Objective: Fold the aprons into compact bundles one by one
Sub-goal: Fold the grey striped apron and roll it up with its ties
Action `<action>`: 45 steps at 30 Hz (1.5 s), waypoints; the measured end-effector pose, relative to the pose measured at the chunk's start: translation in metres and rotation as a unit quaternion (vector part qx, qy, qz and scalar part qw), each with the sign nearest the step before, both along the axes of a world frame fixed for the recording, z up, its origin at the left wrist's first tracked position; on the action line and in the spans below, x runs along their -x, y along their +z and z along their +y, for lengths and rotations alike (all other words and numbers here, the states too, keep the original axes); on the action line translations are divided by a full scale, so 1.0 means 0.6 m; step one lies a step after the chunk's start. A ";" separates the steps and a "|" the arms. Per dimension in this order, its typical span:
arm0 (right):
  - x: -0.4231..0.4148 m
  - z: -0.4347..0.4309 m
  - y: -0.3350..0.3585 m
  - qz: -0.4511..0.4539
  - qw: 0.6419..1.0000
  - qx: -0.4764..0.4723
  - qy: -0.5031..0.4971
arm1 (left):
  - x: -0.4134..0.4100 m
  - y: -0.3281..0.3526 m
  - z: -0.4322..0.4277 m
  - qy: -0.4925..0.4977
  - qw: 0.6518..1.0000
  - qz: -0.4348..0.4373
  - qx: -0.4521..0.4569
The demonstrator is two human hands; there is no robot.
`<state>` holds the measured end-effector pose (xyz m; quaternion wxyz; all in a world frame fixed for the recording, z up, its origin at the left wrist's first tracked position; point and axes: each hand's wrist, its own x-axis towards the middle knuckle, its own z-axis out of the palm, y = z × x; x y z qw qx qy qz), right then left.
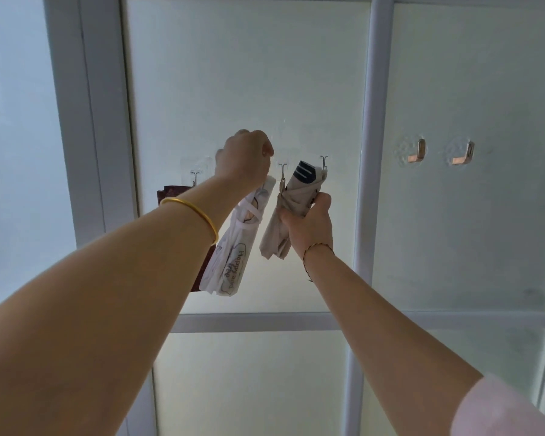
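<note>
At the far left, a dark maroon apron (167,194) is seen hanging from a small wire hook (194,177) stuck to the frosted glass panel (249,73); most of it is hidden behind the left forearm. A gold bangle (195,212) is worn on that forearm.

The left hand (244,155) is raised to the panel with its fingers curled at the top of a white apron (233,256) — the fingertips are turned away from the camera, so it cannot be told exactly what is pinched, though the cloth hangs straight down from under the hand. The white apron is gathered into a long, narrow bundle, and the printed words "Happy and free" can be read near its lower end.

Just to the right, a beige apron (279,221) with a dark striped patch at its top is gripped by the right hand (312,221), whose fingers and thumb are wrapped round the middle of the folded cloth. Its upper end is held up against two further wire hooks, one (283,171) beside the left hand and one (324,162) above the striped patch. A thin braided bracelet (317,247) is worn on the right wrist, and a pale pink sleeve (501,410) is visible at the lower right corner.

Beyond the white frame bar (372,121), two copper-coloured angled hooks (417,152) (463,154) are fixed to the neighbouring pane, well apart from the aprons.
</note>
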<state>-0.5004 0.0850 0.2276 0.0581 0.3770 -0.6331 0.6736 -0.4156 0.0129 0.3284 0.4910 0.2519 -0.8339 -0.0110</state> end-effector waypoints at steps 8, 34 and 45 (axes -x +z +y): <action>-0.058 0.046 -0.084 0.018 0.941 -0.336 0.039 | -0.101 -0.101 0.052 -0.004 0.988 0.134 -0.072; -0.601 -0.149 -0.585 -0.113 0.726 -0.568 0.370 | -0.766 -0.784 -0.179 0.384 0.769 -0.192 -0.474; -0.656 -0.230 -0.636 -0.168 0.770 -0.518 0.331 | -0.818 -0.799 -0.285 0.260 0.867 -0.213 -0.368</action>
